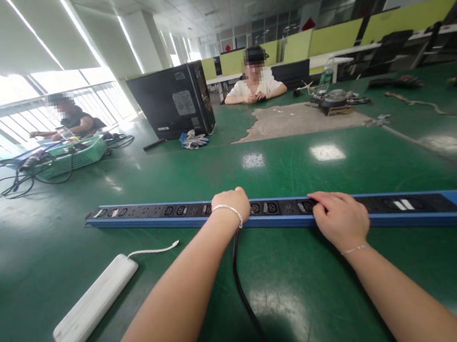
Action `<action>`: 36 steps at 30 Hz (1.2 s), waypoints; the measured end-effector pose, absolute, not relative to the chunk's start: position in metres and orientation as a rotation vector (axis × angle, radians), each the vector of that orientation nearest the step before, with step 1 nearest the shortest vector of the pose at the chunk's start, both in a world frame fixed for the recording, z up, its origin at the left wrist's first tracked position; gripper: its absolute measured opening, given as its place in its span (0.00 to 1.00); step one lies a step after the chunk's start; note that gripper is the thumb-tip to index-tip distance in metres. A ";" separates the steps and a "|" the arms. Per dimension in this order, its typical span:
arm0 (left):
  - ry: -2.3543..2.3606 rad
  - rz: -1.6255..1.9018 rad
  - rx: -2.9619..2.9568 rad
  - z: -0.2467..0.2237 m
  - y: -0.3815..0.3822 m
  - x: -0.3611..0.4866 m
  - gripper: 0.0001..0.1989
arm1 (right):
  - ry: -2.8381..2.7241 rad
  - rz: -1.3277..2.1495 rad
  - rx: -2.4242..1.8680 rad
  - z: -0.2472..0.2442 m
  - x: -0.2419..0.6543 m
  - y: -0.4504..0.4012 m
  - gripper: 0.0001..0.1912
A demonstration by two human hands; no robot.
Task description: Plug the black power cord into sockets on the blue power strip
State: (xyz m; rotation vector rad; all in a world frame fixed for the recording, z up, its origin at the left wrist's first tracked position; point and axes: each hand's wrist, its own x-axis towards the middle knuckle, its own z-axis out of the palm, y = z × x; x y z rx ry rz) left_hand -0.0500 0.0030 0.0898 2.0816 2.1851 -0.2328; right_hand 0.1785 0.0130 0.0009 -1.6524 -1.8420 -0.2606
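A long blue power strip [286, 216] with black sockets along its top lies across the green table. My left hand [230, 201] is closed in a fist over the strip's sockets, and its fingertips are hidden. From beneath that hand a black cable [239, 280] runs down toward the near edge; the hand hides its upper end. Further right, my right hand [340, 217] is curled over the strip, with the thumb at the near side and the fingers across the top. A white power adapter [97, 304] with a short white lead lies left of my left forearm.
Beyond the strip, a black computer case [172, 103] stands with gloves [193, 140] at its foot. A green basket [71, 158] of cables sits at the left. Across the green table [195, 169] one person sits; another is at far left. Metal parts [338, 99] lie at the back right.
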 end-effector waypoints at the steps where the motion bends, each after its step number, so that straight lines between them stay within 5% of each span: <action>1: 2.196 -0.220 2.078 0.089 0.002 -0.050 0.15 | -1.840 -0.262 -1.652 0.001 0.178 0.013 0.17; 14: 2.305 -0.014 1.970 0.075 -0.007 -0.055 0.15 | -1.772 -0.295 -1.668 -0.006 0.175 0.017 0.17; 22: 2.102 0.298 2.045 0.067 -0.022 -0.086 0.24 | -1.752 -0.279 -1.672 -0.009 0.174 0.017 0.17; 26: 2.150 0.543 2.238 0.045 -0.041 -0.097 0.19 | -1.772 -0.278 -1.683 -0.009 0.175 0.017 0.17; 36: 2.247 0.551 2.416 0.000 -0.063 -0.083 0.29 | -2.097 -0.189 -1.497 0.026 0.111 -0.035 0.22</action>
